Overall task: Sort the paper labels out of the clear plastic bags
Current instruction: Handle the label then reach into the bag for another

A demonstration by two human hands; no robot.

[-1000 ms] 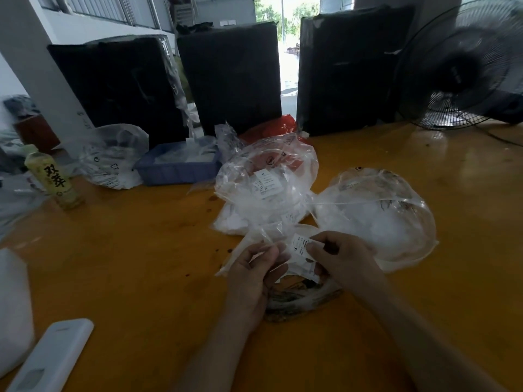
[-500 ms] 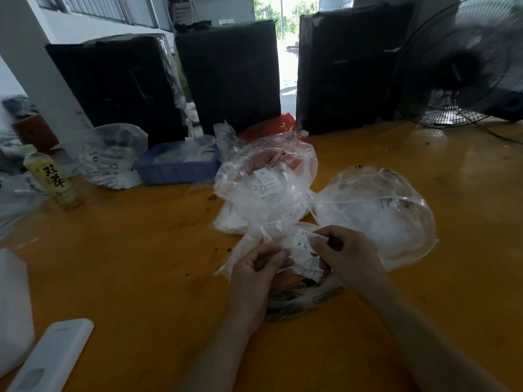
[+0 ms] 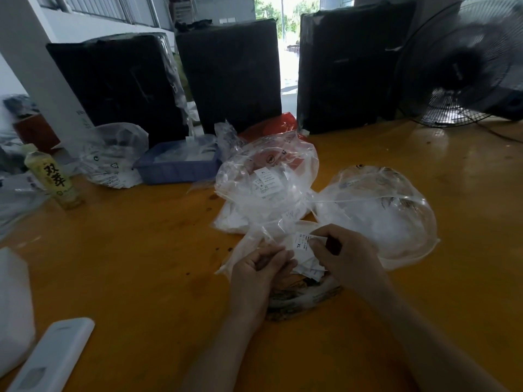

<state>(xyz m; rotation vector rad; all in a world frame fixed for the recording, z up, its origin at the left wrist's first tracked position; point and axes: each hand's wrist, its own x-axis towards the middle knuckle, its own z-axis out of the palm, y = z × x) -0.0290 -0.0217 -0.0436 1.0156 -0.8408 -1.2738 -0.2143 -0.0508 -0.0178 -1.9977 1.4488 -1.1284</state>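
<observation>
- Paper labels (image 3: 307, 257) lie bunched between our two hands near the table's front middle; the top one reads "XL".
- Our right hand (image 3: 346, 257) pinches the top label's edge with curled fingers.
- Our left hand (image 3: 259, 271) has its fingers curled round the clear plastic bag (image 3: 254, 239) that the labels come from, holding it against the yellow table (image 3: 141, 264).
- Under both hands we see a flat packet with a dark printed pattern (image 3: 300, 299).
- Just behind our hands sit two puffed clear bags: one (image 3: 266, 182) with a white label showing inside, another (image 3: 379, 210) to its right, touching it.
- Farther back we see a blue tray (image 3: 175, 168), a green drink bottle (image 3: 52, 176) at left, three black wrapped bundles (image 3: 229, 72) and a fan (image 3: 464, 60) at right.
- A white remote (image 3: 49, 355) lies at the near left corner.
</observation>
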